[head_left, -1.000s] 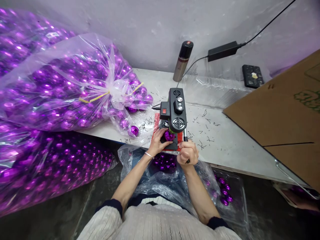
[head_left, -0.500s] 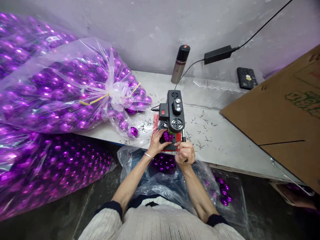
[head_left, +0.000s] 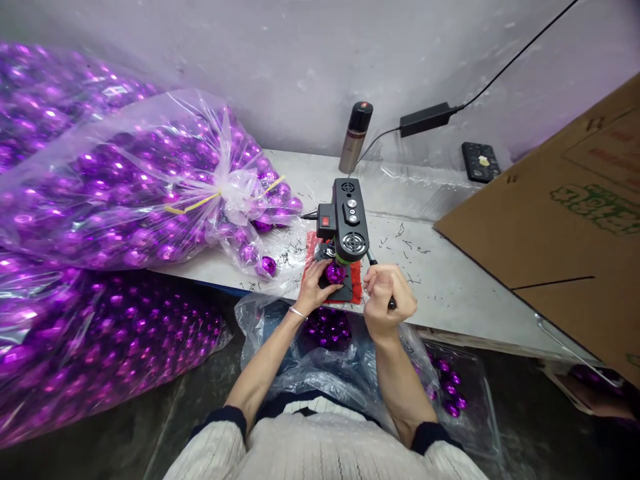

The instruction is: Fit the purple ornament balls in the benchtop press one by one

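While a purple ball (head_left: 335, 273) sits beneath the black press (head_left: 351, 223), near the table's front edge (head_left: 450, 333), I see the left hand (head_left: 314, 287) gripping it, the right hand (head_left: 385, 303) clenched around the lever (head_left: 392, 303). Scrap-strewn room runs right to a carton (head_left: 565, 233), its green print (head_left: 595, 207) unreadable.

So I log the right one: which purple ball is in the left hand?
The purple ball beneath the front end of the black machine, held in the left hand. The other visible balls lie apart from that hand.
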`<state>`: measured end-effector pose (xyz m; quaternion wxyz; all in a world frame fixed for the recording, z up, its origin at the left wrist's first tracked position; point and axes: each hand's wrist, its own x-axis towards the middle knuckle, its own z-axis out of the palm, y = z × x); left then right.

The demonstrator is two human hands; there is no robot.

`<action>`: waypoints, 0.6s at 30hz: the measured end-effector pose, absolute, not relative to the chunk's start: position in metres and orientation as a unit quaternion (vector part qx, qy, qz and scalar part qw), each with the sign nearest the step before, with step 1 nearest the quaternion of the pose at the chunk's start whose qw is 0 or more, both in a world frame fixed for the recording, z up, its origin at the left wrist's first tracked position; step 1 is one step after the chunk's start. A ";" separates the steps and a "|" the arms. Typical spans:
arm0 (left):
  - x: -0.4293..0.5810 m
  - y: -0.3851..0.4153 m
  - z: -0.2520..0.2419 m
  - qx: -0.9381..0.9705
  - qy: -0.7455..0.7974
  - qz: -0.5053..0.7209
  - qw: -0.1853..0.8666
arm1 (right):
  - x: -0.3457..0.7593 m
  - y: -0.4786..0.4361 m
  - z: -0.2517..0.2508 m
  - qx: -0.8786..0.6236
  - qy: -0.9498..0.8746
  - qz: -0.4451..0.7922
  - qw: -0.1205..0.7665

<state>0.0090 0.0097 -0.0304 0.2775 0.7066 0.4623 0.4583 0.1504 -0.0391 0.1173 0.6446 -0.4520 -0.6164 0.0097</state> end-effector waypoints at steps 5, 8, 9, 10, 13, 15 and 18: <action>-0.002 -0.022 -0.026 0.705 0.457 0.484 0.244 | 0.150 -0.040 0.121 -0.432 -0.626 0.006 0.650; -0.009 -0.057 -0.029 0.766 0.408 0.452 0.209 | 0.152 -0.041 0.111 -0.421 -0.635 0.001 0.648; -0.010 -0.069 -0.031 0.789 0.391 0.428 0.202 | 0.152 -0.041 0.109 -0.418 -0.636 0.000 0.648; -0.009 -0.079 -0.033 0.809 0.378 0.406 0.196 | 0.152 -0.041 0.107 -0.415 -0.638 -0.001 0.648; -0.008 -0.094 -0.034 0.838 0.353 0.378 0.174 | 0.153 -0.041 0.105 -0.412 -0.641 -0.002 0.647; -0.010 -0.085 -0.028 0.840 0.352 0.381 0.157 | 0.154 -0.040 0.105 -0.408 -0.643 -0.004 0.648; -0.027 -0.039 -0.006 0.803 0.429 0.394 0.123 | 0.154 -0.040 0.104 -0.401 -0.648 -0.009 0.648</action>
